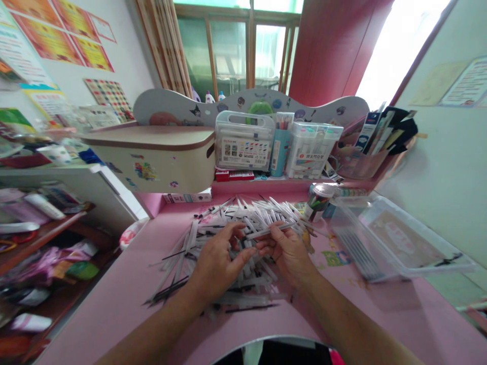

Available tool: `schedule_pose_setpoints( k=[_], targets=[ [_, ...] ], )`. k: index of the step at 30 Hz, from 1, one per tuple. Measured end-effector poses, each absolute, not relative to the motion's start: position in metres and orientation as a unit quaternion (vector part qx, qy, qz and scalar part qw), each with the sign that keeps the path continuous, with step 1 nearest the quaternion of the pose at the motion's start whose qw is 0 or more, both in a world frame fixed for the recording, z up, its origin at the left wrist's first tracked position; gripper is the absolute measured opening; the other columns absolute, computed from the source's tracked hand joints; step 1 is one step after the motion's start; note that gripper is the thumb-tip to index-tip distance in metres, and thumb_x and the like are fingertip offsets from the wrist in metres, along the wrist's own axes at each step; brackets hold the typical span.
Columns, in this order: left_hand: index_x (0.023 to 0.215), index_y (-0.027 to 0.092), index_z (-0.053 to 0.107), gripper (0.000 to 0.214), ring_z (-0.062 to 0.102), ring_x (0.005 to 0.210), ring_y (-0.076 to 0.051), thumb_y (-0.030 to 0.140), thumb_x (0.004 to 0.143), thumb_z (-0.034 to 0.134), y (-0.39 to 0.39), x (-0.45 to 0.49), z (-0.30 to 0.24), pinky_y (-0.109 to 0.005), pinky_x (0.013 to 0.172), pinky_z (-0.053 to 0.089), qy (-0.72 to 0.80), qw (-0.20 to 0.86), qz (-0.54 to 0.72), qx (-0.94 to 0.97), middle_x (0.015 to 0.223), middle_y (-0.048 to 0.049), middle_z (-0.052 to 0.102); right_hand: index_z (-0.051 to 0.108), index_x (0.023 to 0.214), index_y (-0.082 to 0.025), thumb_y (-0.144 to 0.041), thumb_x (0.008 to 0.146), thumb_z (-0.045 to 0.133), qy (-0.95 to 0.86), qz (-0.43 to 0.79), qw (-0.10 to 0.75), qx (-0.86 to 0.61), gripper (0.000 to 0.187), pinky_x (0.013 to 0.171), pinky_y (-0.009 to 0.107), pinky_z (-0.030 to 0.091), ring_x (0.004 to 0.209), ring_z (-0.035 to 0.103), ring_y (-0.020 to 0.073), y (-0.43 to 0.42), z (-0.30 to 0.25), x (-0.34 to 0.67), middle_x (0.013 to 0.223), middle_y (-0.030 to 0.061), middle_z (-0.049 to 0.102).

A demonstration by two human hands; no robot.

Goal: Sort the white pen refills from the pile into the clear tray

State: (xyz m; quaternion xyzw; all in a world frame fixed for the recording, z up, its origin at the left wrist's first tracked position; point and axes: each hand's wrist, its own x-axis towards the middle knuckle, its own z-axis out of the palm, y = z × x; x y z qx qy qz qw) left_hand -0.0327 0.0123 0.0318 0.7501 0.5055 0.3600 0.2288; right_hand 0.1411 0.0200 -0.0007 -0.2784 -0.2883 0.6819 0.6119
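Note:
My right hand (291, 253) pinches a slim whitish pen (261, 234) between thumb and fingers, tilted slightly with its dark end pointing left. Close to that dark end, my left hand (216, 258) has its thumb and fingers apart and grips nothing that I can see. Below and around both hands spreads a heap of white pen parts (262, 210), mixed with thin black sticks that look like refills (173, 290). My hands hide part of the heap's middle. A clear plastic box (422, 268) stands at the right, with several pens (359, 251) lined up along its left side.
A pink desk (125, 314) carries everything. On its raised shelf stand a lidded cream bin (175, 165), a clear marker case (243, 142), a blue pencil box (280, 152) and another marker box (314, 152). A clear jar (319, 200) stands beside the heap. Cluttered shelves (45, 238) are at left.

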Motion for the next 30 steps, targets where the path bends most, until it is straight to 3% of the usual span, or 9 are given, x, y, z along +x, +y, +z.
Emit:
schedule_pose_setpoints(
  k=[1, 5, 11, 14, 17, 20, 24, 27, 30],
  targets=[
    [0.101, 0.022, 0.063, 0.028, 0.063, 0.073, -0.022, 0.044, 0.086, 0.054, 0.0121, -0.0328, 0.0334, -0.033, 0.066, 0.046, 0.507, 0.224, 0.344, 0.758, 0.085, -0.0058, 0.069, 0.054, 0.087, -0.018, -0.035, 0.072, 0.083, -0.29, 0.681, 0.612, -0.278, 0.036, 0.048, 0.021, 0.058, 0.059, 0.073, 0.0173, 0.02, -0.0003, 0.1412, 0.075, 0.0059, 0.076],
    [0.068, 0.023, 0.056, 0.042, 0.06, 0.069, -0.023, 0.041, 0.096, 0.031, 0.014, -0.033, 0.0349, -0.035, 0.065, 0.041, 0.519, 0.196, 0.3, 0.776, 0.069, -0.0053, 0.064, 0.054, 0.089, -0.019, -0.034, 0.072, 0.083, -0.291, 0.678, 0.615, -0.277, 0.037, 0.048, 0.021, 0.058, 0.06, 0.073, 0.0174, 0.0196, -0.0025, 0.1407, 0.076, 0.004, 0.076],
    [0.094, 0.023, 0.062, 0.016, 0.061, 0.076, -0.021, 0.032, 0.088, 0.051, 0.0144, -0.0341, 0.0309, -0.032, 0.069, 0.044, 0.498, 0.208, 0.343, 0.769, 0.084, -0.0039, 0.067, 0.053, 0.088, -0.019, -0.037, 0.071, 0.083, -0.291, 0.682, 0.61, -0.28, 0.039, 0.048, 0.021, 0.058, 0.059, 0.072, 0.0164, 0.0191, -0.0018, 0.1408, 0.076, 0.0049, 0.076],
    [0.108, 0.022, 0.059, 0.031, 0.059, 0.069, -0.019, 0.036, 0.081, 0.062, 0.0125, -0.0343, 0.0316, -0.031, 0.065, 0.045, 0.507, 0.21, 0.355, 0.757, 0.086, -0.0032, 0.066, 0.053, 0.088, -0.019, -0.038, 0.07, 0.084, -0.291, 0.679, 0.611, -0.283, 0.041, 0.049, 0.021, 0.058, 0.061, 0.073, 0.0167, 0.0189, -0.0002, 0.1411, 0.077, 0.0056, 0.076],
    [0.088, 0.022, 0.06, 0.024, 0.059, 0.069, -0.02, 0.042, 0.091, 0.048, 0.0118, -0.034, 0.0337, -0.033, 0.065, 0.043, 0.504, 0.209, 0.33, 0.771, 0.078, -0.004, 0.064, 0.053, 0.089, -0.019, -0.037, 0.071, 0.083, -0.294, 0.678, 0.611, -0.283, 0.04, 0.049, 0.021, 0.058, 0.061, 0.073, 0.0168, 0.0189, -0.0018, 0.1407, 0.076, 0.0044, 0.076],
    [0.073, 0.022, 0.056, 0.037, 0.058, 0.07, -0.021, 0.039, 0.097, 0.034, 0.013, -0.0339, 0.0334, -0.034, 0.065, 0.041, 0.507, 0.199, 0.319, 0.775, 0.072, -0.0043, 0.062, 0.053, 0.089, -0.019, -0.036, 0.072, 0.083, -0.296, 0.683, 0.608, -0.276, 0.038, 0.049, 0.021, 0.058, 0.061, 0.073, 0.0167, 0.0195, -0.0048, 0.14, 0.075, 0.003, 0.076],
    [0.092, 0.021, 0.057, 0.011, 0.059, 0.075, -0.019, 0.03, 0.09, 0.05, 0.0132, -0.0338, 0.0283, -0.032, 0.069, 0.043, 0.503, 0.201, 0.352, 0.763, 0.083, -0.0022, 0.063, 0.053, 0.088, -0.019, -0.037, 0.07, 0.084, -0.287, 0.683, 0.612, -0.276, 0.04, 0.047, 0.021, 0.058, 0.059, 0.072, 0.0169, 0.0197, -0.0046, 0.1395, 0.075, 0.0034, 0.076],
    [0.112, 0.02, 0.05, 0.034, 0.059, 0.073, -0.017, 0.028, 0.082, 0.062, 0.0113, -0.0335, 0.0277, -0.03, 0.069, 0.045, 0.514, 0.199, 0.384, 0.741, 0.09, -0.0014, 0.063, 0.053, 0.087, -0.019, -0.037, 0.069, 0.085, -0.283, 0.683, 0.613, -0.279, 0.041, 0.047, 0.021, 0.058, 0.058, 0.072, 0.0165, 0.019, -0.0018, 0.1398, 0.076, 0.0049, 0.076],
    [0.102, 0.02, 0.055, 0.019, 0.059, 0.076, -0.019, 0.035, 0.09, 0.052, 0.0103, -0.0339, 0.0314, -0.032, 0.071, 0.044, 0.507, 0.194, 0.351, 0.763, 0.088, -0.0028, 0.063, 0.054, 0.087, -0.019, -0.038, 0.07, 0.085, -0.29, 0.683, 0.609, -0.279, 0.04, 0.048, 0.02, 0.058, 0.059, 0.072, 0.0162, 0.0186, -0.0009, 0.1401, 0.076, 0.005, 0.076]
  ],
)
